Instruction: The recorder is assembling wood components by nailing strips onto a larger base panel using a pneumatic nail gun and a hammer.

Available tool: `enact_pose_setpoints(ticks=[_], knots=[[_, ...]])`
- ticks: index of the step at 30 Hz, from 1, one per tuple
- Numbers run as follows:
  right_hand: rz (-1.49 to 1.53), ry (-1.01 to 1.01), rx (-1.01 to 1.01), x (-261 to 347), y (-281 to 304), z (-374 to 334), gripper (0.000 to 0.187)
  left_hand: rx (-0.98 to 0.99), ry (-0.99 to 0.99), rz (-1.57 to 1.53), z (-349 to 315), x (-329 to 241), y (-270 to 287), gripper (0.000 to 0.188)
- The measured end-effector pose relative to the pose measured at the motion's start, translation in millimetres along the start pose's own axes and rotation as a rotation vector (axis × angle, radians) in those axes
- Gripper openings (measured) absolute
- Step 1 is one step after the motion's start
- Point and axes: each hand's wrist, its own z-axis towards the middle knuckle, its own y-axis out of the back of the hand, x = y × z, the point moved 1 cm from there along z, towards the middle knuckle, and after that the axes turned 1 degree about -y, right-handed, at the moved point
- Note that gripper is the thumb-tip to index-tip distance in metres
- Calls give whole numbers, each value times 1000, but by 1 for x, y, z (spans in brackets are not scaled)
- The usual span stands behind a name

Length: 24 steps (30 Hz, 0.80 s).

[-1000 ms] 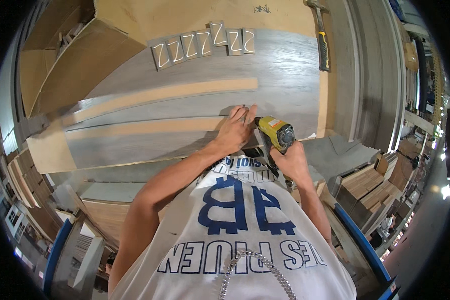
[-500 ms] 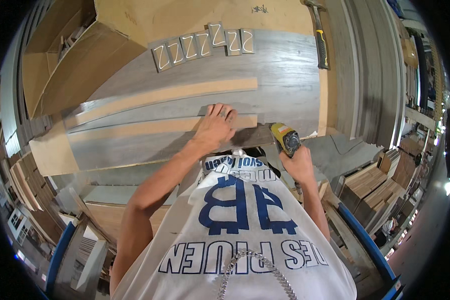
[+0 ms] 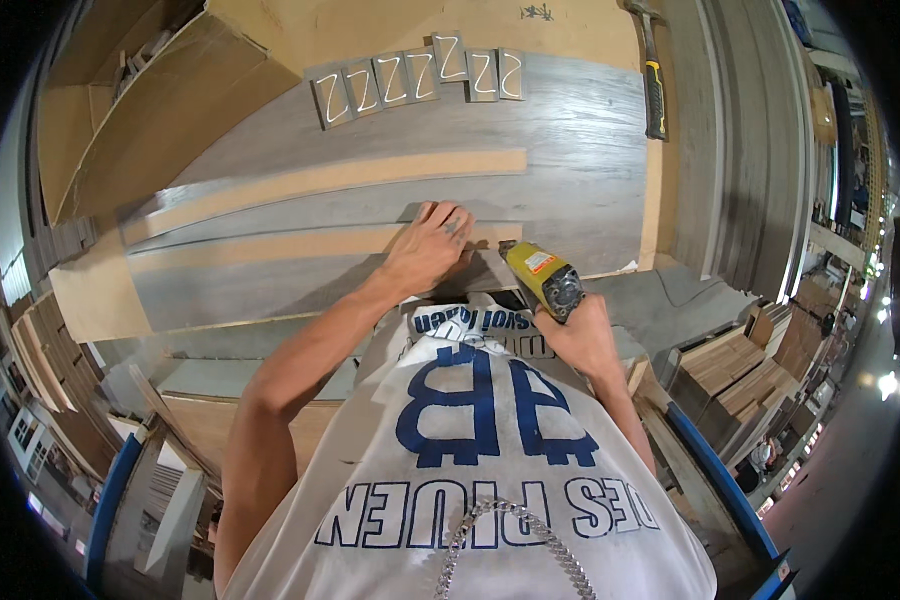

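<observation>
One hand, our left (image 3: 430, 250), is resting bent-fingered over the near strip (image 3: 497, 233), probably steadying it against the worktop (image 3: 95, 295), grip unclear; our right hand (image 3: 578, 332) is clutching the power tool (image 3: 540, 268) by the strip's end

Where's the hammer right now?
In the head view, the hammer lies at the upper right, between the right end of the grey panel and the long grey boards.

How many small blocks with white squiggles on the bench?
7 blocks, in an uneven row along the far edge of the grey board: four on the left, one set farther back, two on the right. None seems hidden there.
</observation>
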Motion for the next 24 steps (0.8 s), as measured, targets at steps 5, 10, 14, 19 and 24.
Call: enact_pose_setpoints(ticks=[5,10,14,19,24], knots=[[-103,-45,71,17,-9,4,41,-7,-16,19,0,3,-6,58],[-153,-5,93,23,-16,7,45,-27,-21,45,-3,4,-12,59],[-151,21,84,16,-19,8,45,-16,-20,21,-2,3,-12,59],[-147,2,78,20,-20,9,49,-18,-13,23,-3,6,-16,61],[-203,29,63,9,-25,10,54,-3,-7,19,-2,6,-13,64]])
